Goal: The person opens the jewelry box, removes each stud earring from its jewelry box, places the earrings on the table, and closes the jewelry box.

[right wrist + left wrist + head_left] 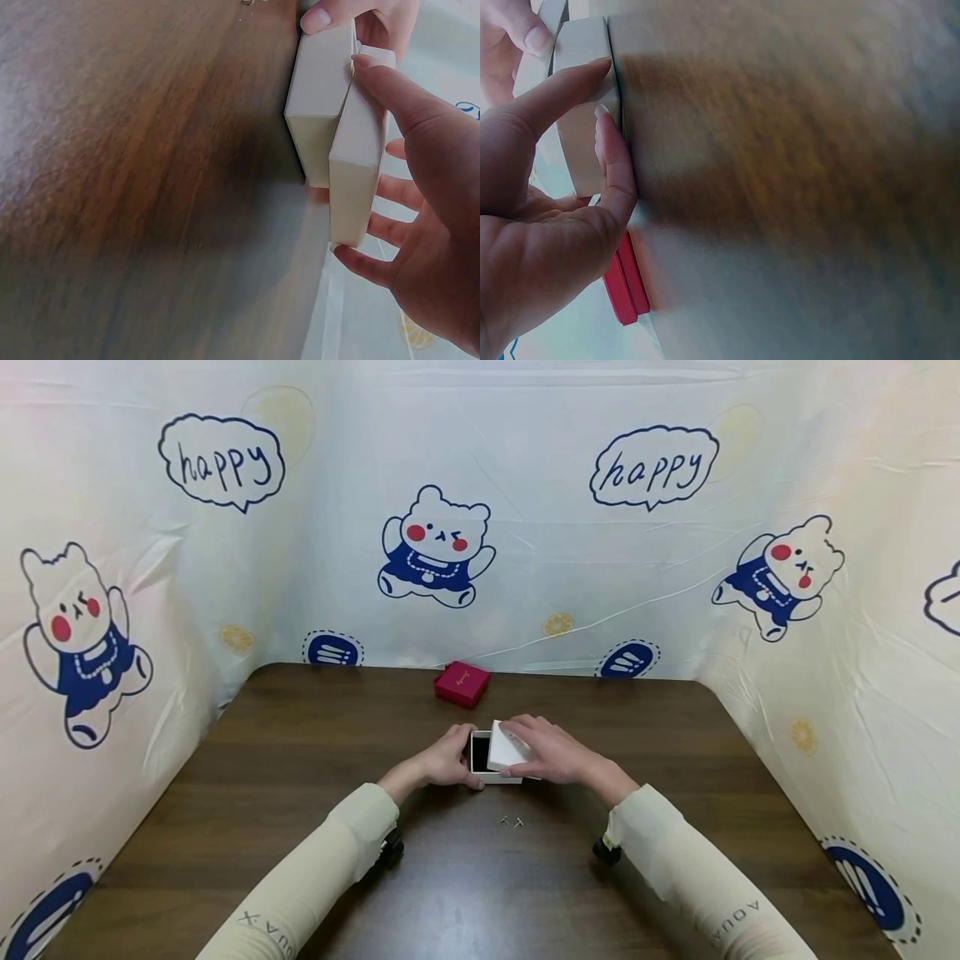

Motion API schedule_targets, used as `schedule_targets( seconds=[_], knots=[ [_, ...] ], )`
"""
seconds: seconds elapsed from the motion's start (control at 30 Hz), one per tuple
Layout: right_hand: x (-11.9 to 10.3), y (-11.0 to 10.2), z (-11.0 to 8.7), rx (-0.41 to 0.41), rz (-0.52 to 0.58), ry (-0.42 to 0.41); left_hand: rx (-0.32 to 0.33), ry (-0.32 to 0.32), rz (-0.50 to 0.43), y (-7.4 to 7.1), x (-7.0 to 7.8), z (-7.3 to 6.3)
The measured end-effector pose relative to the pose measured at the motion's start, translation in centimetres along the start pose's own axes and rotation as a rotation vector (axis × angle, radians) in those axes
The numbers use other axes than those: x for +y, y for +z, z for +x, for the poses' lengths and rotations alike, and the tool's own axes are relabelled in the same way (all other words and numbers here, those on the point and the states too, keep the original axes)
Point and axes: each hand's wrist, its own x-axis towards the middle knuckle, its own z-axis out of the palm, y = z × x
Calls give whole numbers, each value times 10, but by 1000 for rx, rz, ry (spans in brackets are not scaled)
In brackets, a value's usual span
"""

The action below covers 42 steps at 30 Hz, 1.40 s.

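Observation:
A small white box base [497, 779] with a dark inside stands on the table. My left hand [447, 758] grips it at its left end, thumb along the near side and fingers at the far side. In my right hand [555, 752] is the white box lid [507, 748], held by its edges between thumb and fingers. The lid lies tilted and shifted to the right over the base, leaving the left part of the dark inside in sight. Close together in the right wrist view, lid [358, 142] and base [321, 86] overlap. Two tiny metallic pieces [518, 822] lie nearer me.
Behind the hands, a red box [462, 683] with faint lettering sits near the far edge of the brown wooden table [337, 710]. A printed cloth [540, 568] hangs around the back and sides.

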Motion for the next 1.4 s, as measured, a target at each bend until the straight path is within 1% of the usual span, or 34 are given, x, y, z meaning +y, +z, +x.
schedule_targets(
  seconds=[0.23, 0.67, 1.0, 1.23, 1.4],
  knots=[
    [-4, 0, 4, 8, -21, -21, -9, -1, -3, 0, 3, 0],
    [-10, 3, 15, 17, -10, -83, -11, 15, 5, -2, 2, 3],
    [-11, 7, 19, 16, -13, -81, -24, 16, 3, -3, 1, 3],
    [-14, 9, 20, 8, -14, -93, -37, -1, -8, -3, -2, 2],
    [-15, 9, 21, 6, -22, -96, -44, 10, 8, -3, -4, 2]
  ],
)
